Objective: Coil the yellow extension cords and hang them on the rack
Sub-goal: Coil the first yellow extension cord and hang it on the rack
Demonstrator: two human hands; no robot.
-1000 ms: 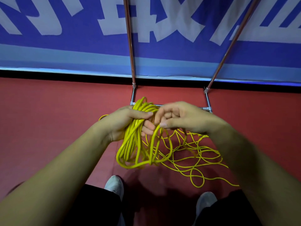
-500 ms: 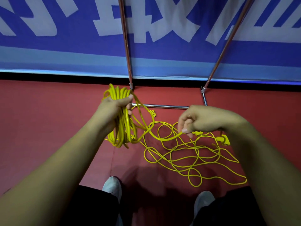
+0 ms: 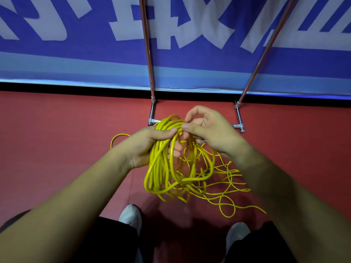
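Yellow cord (image 3: 161, 168): several loops gathered in a bundle, hanging below the hands above the red floor (image 3: 57, 139).
Left hand (image 3: 150, 145): closed around the top of the bundle, thumb across the strands.
Right hand (image 3: 209, 130): thumb and fingers pinching a strand at the bundle's top, touching the left thumb.
Loose cord (image 3: 228, 179): tangled on the floor, right of the bundle.
Rack (image 3: 152, 111): metal feet on the floor behind the hands, poles rising before a blue banner (image 3: 76, 59).
Shoes (image 3: 131, 217): white, at the lower edge.

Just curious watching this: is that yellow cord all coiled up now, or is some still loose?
Partly coiled. The left hand grips a bundle of loops, while loose cord lies tangled on the red floor.
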